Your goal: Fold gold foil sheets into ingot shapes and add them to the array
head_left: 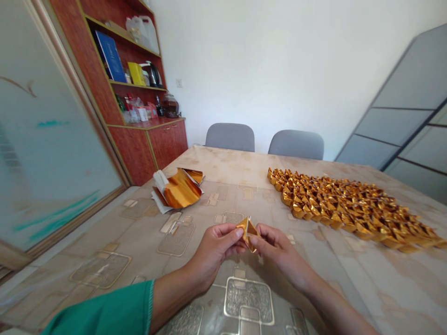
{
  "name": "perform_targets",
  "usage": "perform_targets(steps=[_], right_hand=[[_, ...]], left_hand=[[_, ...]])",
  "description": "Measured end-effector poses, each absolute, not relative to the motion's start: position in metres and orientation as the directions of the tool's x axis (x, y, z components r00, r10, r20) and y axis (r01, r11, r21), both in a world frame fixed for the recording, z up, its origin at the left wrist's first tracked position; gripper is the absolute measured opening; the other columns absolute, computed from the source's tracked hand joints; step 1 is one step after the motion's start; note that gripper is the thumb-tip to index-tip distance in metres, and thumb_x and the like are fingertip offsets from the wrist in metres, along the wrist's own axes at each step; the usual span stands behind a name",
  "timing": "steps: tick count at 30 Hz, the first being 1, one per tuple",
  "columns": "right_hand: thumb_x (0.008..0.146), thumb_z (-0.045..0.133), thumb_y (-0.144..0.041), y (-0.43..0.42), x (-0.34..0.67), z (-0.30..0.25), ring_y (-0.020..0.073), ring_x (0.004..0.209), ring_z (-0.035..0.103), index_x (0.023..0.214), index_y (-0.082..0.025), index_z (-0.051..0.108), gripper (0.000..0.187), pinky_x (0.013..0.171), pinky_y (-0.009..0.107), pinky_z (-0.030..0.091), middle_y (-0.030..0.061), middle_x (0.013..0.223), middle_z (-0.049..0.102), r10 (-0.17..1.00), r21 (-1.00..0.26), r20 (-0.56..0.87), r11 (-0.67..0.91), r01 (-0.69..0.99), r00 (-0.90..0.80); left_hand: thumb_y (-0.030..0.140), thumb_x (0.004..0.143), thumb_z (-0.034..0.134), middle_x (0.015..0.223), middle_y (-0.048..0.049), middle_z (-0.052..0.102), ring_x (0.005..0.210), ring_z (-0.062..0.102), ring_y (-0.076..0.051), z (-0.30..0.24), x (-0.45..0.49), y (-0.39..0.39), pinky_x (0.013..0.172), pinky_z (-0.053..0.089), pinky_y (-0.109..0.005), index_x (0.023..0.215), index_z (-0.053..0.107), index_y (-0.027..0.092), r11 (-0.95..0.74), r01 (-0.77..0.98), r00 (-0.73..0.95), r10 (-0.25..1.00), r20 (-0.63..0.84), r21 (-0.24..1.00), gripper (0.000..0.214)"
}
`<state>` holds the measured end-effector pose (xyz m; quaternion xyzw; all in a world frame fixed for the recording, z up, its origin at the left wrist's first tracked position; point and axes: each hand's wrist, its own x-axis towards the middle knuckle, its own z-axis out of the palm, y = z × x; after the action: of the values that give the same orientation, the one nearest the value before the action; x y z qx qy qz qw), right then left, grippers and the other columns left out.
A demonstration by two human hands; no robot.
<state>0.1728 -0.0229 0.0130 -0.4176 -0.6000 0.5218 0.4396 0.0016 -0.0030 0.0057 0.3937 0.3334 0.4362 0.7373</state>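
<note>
Between my two hands, above the table, is a small piece of folded gold foil paper [246, 229] with a pointed top and a pale edge line. My left hand [220, 244] pinches its left side with thumb and fingers. On the opposite side, my right hand [275, 246] grips the lower right part, the thumb pressed against it. The fingertips behind the foil are partly hidden. Beyond my left hand lies a stack of gold foil sheets [183, 190] with white undersides, curling at the edges. To the right, many folded gold foil pieces [335, 204] stand in tight rows.
A patterned cover lies over the table [223, 163]. Two grey chairs [229, 136] stand at its far edge. At the left are a glass sliding door [52, 125] and a red-brown cabinet [134, 144] with a kettle [153, 74] and bottles on its shelves.
</note>
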Motion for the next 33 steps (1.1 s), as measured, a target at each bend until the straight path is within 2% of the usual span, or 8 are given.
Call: perform_targets(steps=[4,9,14,19,24,29,33], right_hand=[[0.087,0.063,-0.05,-0.024,0.17,0.003,0.0131,0.062,0.046,0.07,-0.018,0.056,0.037,0.057,0.025,0.032,-0.0007,0.066,0.057,0.963,-0.99,0.128,0.14,0.031,-0.236],[0.087,0.061,-0.054,-0.023,0.173,0.005,0.0118,0.058,0.041,0.07,-0.018,0.056,0.04,0.055,0.026,0.029,-0.0026,0.063,0.051,0.95,-0.996,0.062,0.077,0.039,-0.305],[0.082,0.067,-0.053,-0.023,0.171,0.014,0.0132,0.06,0.045,0.075,-0.019,0.056,0.037,0.056,0.026,0.033,-0.0018,0.067,0.054,0.968,-0.996,0.076,0.082,0.016,-0.237],[0.08,0.069,-0.051,-0.024,0.165,0.013,0.0124,0.059,0.042,0.069,-0.02,0.051,0.038,0.056,0.025,0.032,-0.0036,0.064,0.049,0.98,-0.992,0.129,0.126,-0.026,-0.149],[0.083,0.067,-0.05,-0.027,0.159,0.016,0.0127,0.061,0.042,0.071,-0.02,0.051,0.036,0.057,0.024,0.034,-0.0045,0.065,0.047,0.985,-0.987,0.16,0.157,-0.039,-0.071],[0.088,0.064,-0.044,-0.03,0.156,0.017,0.0137,0.063,0.045,0.074,-0.021,0.055,0.029,0.06,0.025,0.036,-0.0035,0.067,0.051,0.974,-0.976,0.216,0.218,0.02,-0.064],[0.09,0.061,-0.042,-0.029,0.157,0.01,0.0148,0.065,0.045,0.075,-0.021,0.055,0.027,0.061,0.026,0.035,-0.0028,0.068,0.051,0.965,-0.958,0.253,0.259,0.126,-0.062]], left_hand=[[0.028,0.066,0.084,0.068,-0.0015,0.068,0.061,0.058,-0.008,0.004,0.001,-0.003,0.061,0.045,-0.019,0.073,0.071,0.012,0.266,-0.331,0.36,0.923,-0.14,0.905,0.022],[0.029,0.067,0.083,0.071,-0.0019,0.068,0.062,0.058,-0.009,0.005,0.001,0.0,0.061,0.045,-0.021,0.078,0.07,0.012,0.299,-0.333,0.408,0.901,-0.149,0.894,0.024],[0.031,0.069,0.082,0.068,-0.0015,0.065,0.061,0.057,-0.009,0.006,0.001,0.0,0.06,0.044,-0.02,0.076,0.068,0.011,0.253,-0.315,0.401,0.909,-0.113,0.915,0.025],[0.037,0.075,0.078,0.083,-0.0029,0.068,0.073,0.061,-0.013,0.007,0.0,-0.001,0.066,0.049,-0.024,0.094,0.064,0.016,0.242,-0.396,0.344,0.934,-0.102,0.886,0.031],[0.034,0.074,0.078,0.07,0.0002,0.063,0.065,0.056,-0.01,0.01,-0.001,-0.002,0.064,0.045,-0.022,0.08,0.064,0.015,0.139,-0.369,0.276,0.96,-0.034,0.919,0.025],[0.034,0.074,0.078,0.066,0.0008,0.062,0.061,0.053,-0.01,0.012,0.001,-0.004,0.062,0.043,-0.022,0.077,0.065,0.014,0.112,-0.353,0.276,0.961,-0.011,0.929,0.024],[0.036,0.069,0.082,0.065,0.0006,0.062,0.059,0.052,-0.009,0.011,0.002,-0.003,0.059,0.041,-0.022,0.077,0.067,0.013,0.158,-0.354,0.274,0.96,-0.059,0.922,0.028]])
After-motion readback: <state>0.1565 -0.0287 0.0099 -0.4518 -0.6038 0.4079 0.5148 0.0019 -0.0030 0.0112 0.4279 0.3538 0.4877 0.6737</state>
